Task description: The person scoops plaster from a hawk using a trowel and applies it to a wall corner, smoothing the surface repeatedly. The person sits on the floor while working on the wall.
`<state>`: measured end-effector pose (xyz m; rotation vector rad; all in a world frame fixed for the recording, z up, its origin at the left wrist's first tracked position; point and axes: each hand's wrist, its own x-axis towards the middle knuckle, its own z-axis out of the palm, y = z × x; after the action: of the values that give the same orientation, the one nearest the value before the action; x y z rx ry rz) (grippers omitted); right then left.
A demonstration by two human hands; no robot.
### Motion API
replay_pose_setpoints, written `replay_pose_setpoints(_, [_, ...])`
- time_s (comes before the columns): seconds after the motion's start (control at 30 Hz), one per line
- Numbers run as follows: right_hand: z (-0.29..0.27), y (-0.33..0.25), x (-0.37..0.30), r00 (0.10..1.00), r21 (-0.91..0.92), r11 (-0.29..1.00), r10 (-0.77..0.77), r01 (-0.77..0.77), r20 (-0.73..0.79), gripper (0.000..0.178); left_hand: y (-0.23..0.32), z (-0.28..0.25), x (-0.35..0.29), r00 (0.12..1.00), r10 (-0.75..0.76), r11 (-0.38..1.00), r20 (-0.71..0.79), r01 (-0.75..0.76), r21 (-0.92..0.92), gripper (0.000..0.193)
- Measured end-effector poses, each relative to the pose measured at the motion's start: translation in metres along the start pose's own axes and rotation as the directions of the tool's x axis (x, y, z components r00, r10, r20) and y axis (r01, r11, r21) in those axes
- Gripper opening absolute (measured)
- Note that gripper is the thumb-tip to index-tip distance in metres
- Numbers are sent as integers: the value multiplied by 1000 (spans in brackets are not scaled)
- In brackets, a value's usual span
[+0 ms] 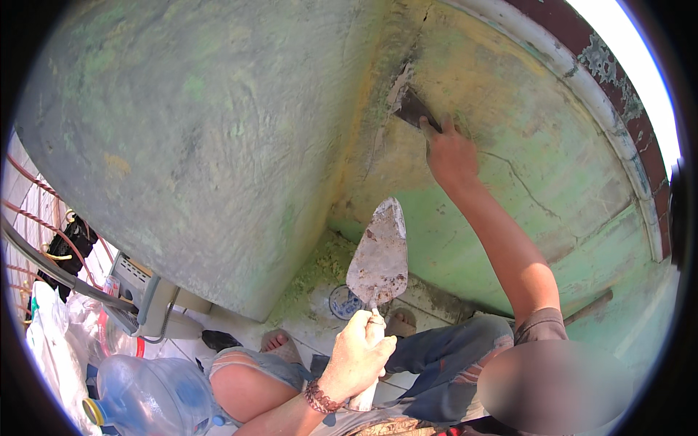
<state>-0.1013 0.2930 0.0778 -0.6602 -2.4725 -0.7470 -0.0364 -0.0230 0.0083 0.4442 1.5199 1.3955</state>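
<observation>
My left hand, low in the middle, is closed round the pale handle of a pointed trowel. The trowel blade points up and away from me, spotted with dried residue, with no visible load of mortar on it. Farther up and to the right, my right hand grips a scraper with a dark flat blade. Its edge meets the wall beside a rough, chipped crack near the corner. That crack runs down the worn green and yellow wall. The scraper's handle is mostly hidden in my palm.
A grey-green rounded wall rises at left. Crumbled debris lies on the tiled floor at its foot. A large clear water jug, plastic bags and a grey box-shaped appliance crowd the lower left.
</observation>
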Motion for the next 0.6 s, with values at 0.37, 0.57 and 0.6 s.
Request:
replay_pose_setpoints(0.37, [-30, -19, 9, 989, -23, 1000, 10, -7, 148, 49, -1, -2, -1, 1000, 4, 1000, -23, -5, -13, 33])
replay_pose_setpoints(0.57, [-41, -9, 4, 998, 299, 952, 62, -66, 23, 40, 0, -1, -2, 999, -4, 1000, -35, 3, -17, 33])
replay_pose_setpoints(0.6, [-40, 1, 3, 998, 413, 909, 55, -66, 37, 39, 0, 1, -2, 1000, 4, 1000, -30, -5, -30, 33])
